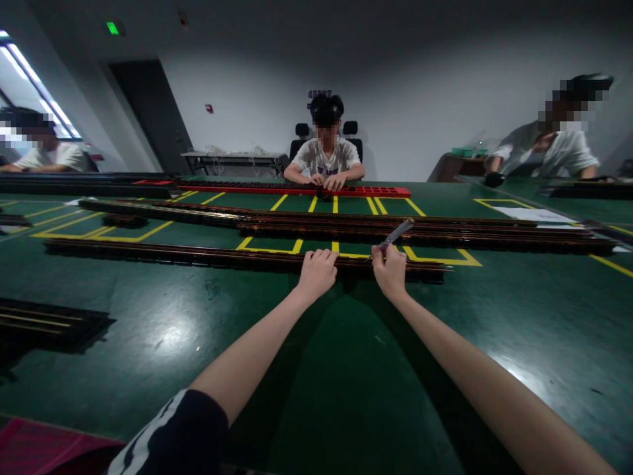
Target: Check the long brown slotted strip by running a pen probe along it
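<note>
A long dark strip (173,253) with a brownish sheen lies crosswise on the green table in front of me. My left hand (318,272) is closed over it right of its middle, fingers curled onto its far side. A short way to the right, my right hand (390,269) grips a slim grey-handled tool (398,232). Its handle slants up and away to the right, while its lower end points down at the strip; the exact kind of tip is too small to make out.
Beyond lies a bundle of long dark strips (420,231), then a red slotted tray (386,192). More strips (54,323) rest at the left. Yellow tape lines mark the green table (346,382). A person (325,155) works opposite; others sit left and right.
</note>
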